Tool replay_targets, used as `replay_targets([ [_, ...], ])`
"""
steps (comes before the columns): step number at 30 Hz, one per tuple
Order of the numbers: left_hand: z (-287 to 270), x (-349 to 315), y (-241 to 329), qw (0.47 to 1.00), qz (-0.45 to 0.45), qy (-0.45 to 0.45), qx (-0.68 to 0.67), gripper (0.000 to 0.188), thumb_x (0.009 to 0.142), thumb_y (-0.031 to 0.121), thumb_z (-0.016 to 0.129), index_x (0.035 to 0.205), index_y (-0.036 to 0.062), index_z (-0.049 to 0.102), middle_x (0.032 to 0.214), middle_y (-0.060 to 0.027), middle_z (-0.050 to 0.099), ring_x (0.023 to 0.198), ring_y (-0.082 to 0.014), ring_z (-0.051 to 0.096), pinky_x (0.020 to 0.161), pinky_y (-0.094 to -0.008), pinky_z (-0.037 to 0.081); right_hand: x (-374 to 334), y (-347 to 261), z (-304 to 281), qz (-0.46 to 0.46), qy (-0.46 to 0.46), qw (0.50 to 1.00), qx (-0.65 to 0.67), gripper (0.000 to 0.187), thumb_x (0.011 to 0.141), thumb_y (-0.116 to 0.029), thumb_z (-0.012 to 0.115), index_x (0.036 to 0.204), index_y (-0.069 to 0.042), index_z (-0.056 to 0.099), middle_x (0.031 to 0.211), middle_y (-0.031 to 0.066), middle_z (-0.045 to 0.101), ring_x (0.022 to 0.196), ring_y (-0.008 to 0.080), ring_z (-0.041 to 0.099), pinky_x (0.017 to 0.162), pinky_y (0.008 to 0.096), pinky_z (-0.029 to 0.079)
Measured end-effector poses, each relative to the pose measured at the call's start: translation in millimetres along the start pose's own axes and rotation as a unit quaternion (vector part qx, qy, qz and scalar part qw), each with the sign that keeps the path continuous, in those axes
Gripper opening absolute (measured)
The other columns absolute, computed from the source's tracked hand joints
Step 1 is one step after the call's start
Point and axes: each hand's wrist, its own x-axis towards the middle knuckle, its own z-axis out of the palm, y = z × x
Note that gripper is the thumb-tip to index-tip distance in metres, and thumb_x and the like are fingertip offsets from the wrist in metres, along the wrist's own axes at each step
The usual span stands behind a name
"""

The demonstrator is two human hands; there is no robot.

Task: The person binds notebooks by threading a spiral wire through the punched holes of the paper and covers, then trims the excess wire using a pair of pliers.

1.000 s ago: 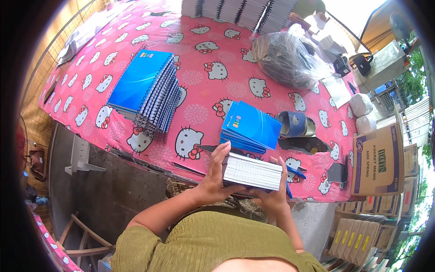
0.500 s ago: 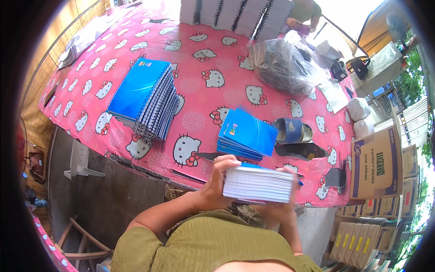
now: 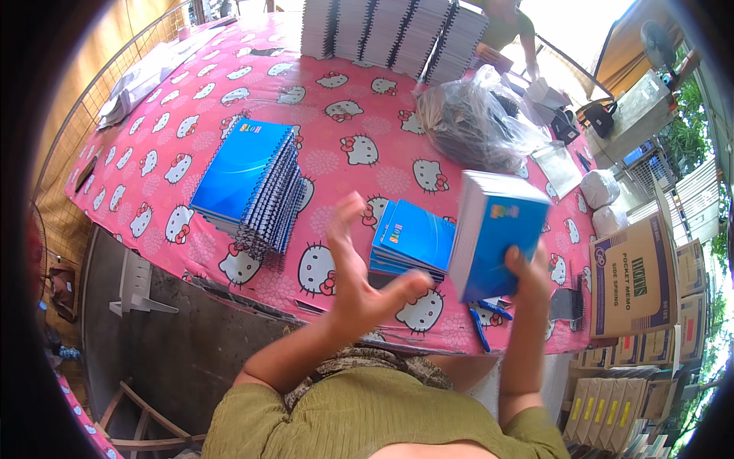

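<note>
My right hand grips a thick stack of blue-covered notebooks, held tilted above the table's right part with its white page edges facing left. My left hand is empty, its fingers and thumb spread, in front of a low pile of small blue notebooks on the table. A taller pile of blue spiral notebooks stands farther left, its coils facing right. Below the held stack, blue pens lie near the table's front edge.
The table wears a pink cartoon-cat cloth. At the back stand tall spiral-bound stacks and a clear plastic bag of dark contents. A cardboard box is at the right edge. Another person works at the far side.
Both hands held the stack by its sides; now the left has let go and opened. The right has turned the stack and carried it up and right, uncovering the pens.
</note>
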Motion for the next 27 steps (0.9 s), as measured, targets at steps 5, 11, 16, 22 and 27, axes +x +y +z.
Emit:
replay_targets([
  [5, -4.4, 59.1, 11.3, 0.889, -0.362, 0.009, -0.282, 0.092, 0.080, 0.032, 0.075, 0.146, 0.0085, 0.015, 0.140, -0.0266, 0.027, 0.129, -0.0325, 0.037, 0.101, -0.0453, 0.041, 85.9, -26.5, 0.7, 0.177, -0.259, 0.938, -0.149, 0.075, 0.069, -0.035, 0.085, 0.121, 0.007, 0.053, 0.103, 0.0126, 0.065, 0.089, 0.0161, 0.065, 0.075, 0.0291, 0.055],
  [11, 13.4, 52.9, -63.5, 0.843, -0.429, -0.179, -0.271, 0.089, 0.080, 0.035, 0.074, 0.145, 0.0031, 0.022, 0.145, -0.0296, 0.023, 0.137, -0.0357, 0.027, 0.109, -0.0477, 0.028, 123.2, 5.4, 14.2, 0.188, -0.335, 0.818, -0.429, 0.068, 0.069, -0.045, 0.082, 0.116, -0.001, 0.063, 0.102, 0.0097, 0.067, 0.095, 0.0215, 0.064, 0.086, 0.0345, 0.050],
  [16, 5.4, 60.9, -49.3, 0.848, -0.456, -0.174, -0.206, 0.089, 0.081, 0.036, 0.072, 0.146, 0.0030, 0.020, 0.147, -0.0273, 0.025, 0.138, -0.0365, 0.027, 0.112, -0.0451, 0.025, 85.5, -6.8, -0.7, -0.175, -0.058, 0.789, -0.586, 0.072, 0.073, -0.047, 0.079, 0.123, 0.001, 0.057, 0.123, 0.0128, 0.057, 0.114, 0.0208, 0.055, 0.094, 0.0343, 0.045],
  [22, -0.4, 41.9, -89.3, 0.824, -0.485, -0.158, -0.247, 0.115, 0.081, 0.069, 0.059, 0.149, -0.0055, 0.004, 0.152, -0.0299, 0.018, 0.142, -0.0381, 0.019, 0.114, -0.0457, 0.019, 7.4, 80.7, -23.4, 0.105, -0.013, 0.994, -0.040, 0.095, 0.085, -0.075, 0.038, 0.138, 0.004, 0.038, 0.133, 0.0151, 0.050, 0.123, 0.0241, 0.046, 0.107, 0.0391, 0.032],
  [27, 10.7, 36.5, -66.8, 0.775, -0.535, -0.179, -0.285, 0.109, 0.082, 0.071, 0.052, 0.150, -0.0010, 0.008, 0.152, -0.0258, 0.019, 0.141, -0.0367, 0.019, 0.113, -0.0511, 0.014, 2.7, 89.2, 10.9, 0.196, 0.047, 0.967, 0.156, 0.094, 0.085, -0.078, 0.028, 0.139, -0.002, 0.041, 0.135, 0.0105, 0.051, 0.123, 0.0243, 0.046, 0.106, 0.0404, 0.031],
])
